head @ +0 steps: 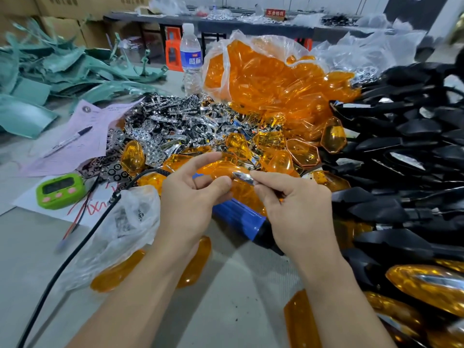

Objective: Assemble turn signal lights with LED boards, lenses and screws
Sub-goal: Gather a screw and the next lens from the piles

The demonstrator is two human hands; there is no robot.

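Left hand (pixel 190 205) around amber lens (pixel 218 168); right hand (pixel 297 209), pinch-tight, on chrome reflector (pixel 242 177).

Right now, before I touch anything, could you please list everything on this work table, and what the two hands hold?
amber lenses: many, orange, in a clear bag at the back and loose at centre
chrome reflectors: many, silver, centre-left heap
black housings: many, black, right
water bottle: one, clear, behind the heap
timer: one, green, left
pen: one, on pink paper
blue tool: one, under the hands
green scraps: many, far left
left grip: holds an amber lens
right grip: pinches a chrome piece
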